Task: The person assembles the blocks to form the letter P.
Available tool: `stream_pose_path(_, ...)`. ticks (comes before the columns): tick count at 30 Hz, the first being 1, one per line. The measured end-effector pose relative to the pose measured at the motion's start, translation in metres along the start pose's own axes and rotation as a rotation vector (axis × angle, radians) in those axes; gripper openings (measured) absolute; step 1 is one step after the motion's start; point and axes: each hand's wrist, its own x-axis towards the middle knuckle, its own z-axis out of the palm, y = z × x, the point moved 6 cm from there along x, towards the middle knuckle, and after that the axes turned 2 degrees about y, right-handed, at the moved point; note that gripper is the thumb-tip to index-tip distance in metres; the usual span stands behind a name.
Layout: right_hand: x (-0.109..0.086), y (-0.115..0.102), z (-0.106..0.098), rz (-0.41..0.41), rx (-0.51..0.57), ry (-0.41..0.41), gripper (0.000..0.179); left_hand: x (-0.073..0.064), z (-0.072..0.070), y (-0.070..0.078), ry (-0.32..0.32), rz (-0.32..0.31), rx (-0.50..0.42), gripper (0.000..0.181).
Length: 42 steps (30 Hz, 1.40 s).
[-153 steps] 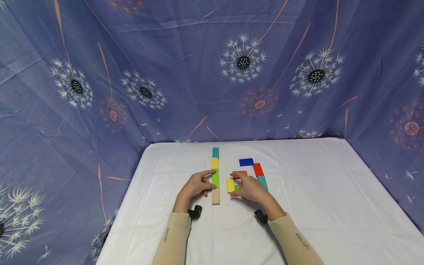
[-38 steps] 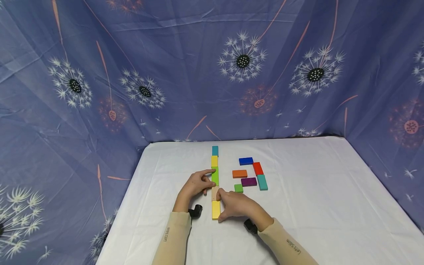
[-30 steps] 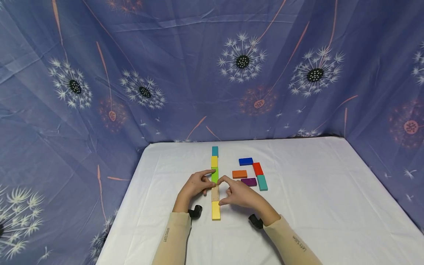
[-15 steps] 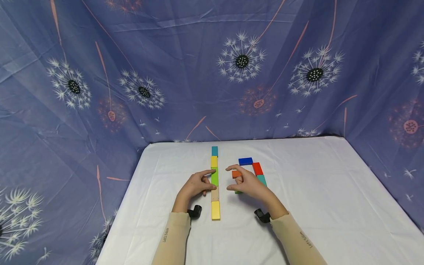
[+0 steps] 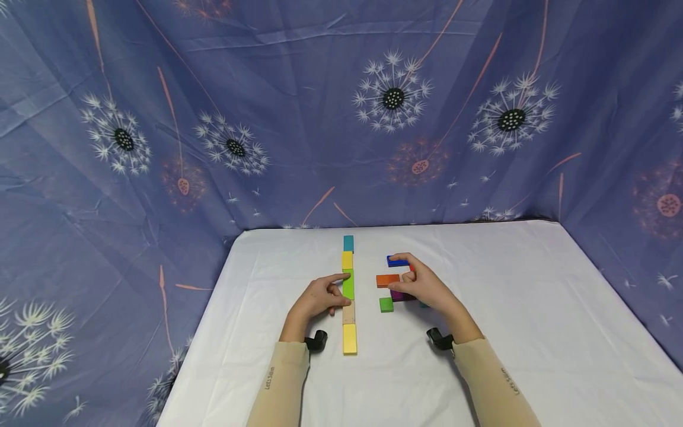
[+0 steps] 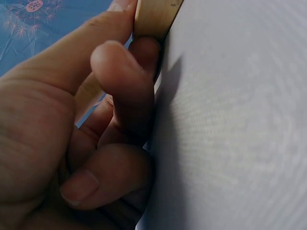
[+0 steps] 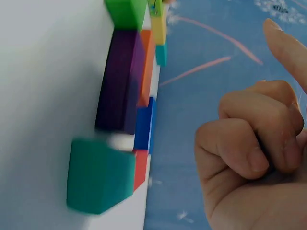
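My left hand (image 5: pixel 316 296) holds the long light-green block (image 5: pixel 348 286), index finger at its far end and thumb at its near end. This block lies in a straight row with a teal block (image 5: pixel 348 244) and a yellow block (image 5: pixel 347 260) beyond it, then a plain wooden block (image 5: pixel 349 313) and a larger yellow block (image 5: pixel 349 339) nearer. My right hand (image 5: pixel 427 287) hovers over the loose blocks with thumb and index spread and nothing between them. Its other fingers are curled in the right wrist view. Under it are an orange block (image 5: pixel 385 281) and a purple block (image 7: pixel 117 81).
More loose blocks lie round the right hand: blue (image 5: pixel 395 261), red (image 7: pixel 140 167), teal (image 7: pixel 96 177) and a small green one (image 5: pixel 386 305). The white-covered table (image 5: pixel 512 284) extends to a patterned curtain (image 5: pixel 299 118) behind.
The right hand set the yellow block at the row's near end and let go. It then moved up along the row and away right, over the loose blocks. The left hand stays in place.
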Motion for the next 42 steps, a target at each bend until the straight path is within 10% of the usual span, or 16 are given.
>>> stream_pose_path(17, 0.026, 0.042, -0.040, 0.111, -0.121, 0.075, 0.070, -0.002, 0.000, 0.002, 0.000, 0.005, -0.008, 0.072)
stream_pose_path(42, 0.059, 0.062, -0.054, 0.330, -0.006, 0.084, 0.062, -0.001, -0.001, 0.003, 0.005, -0.020, 0.011, 0.071)
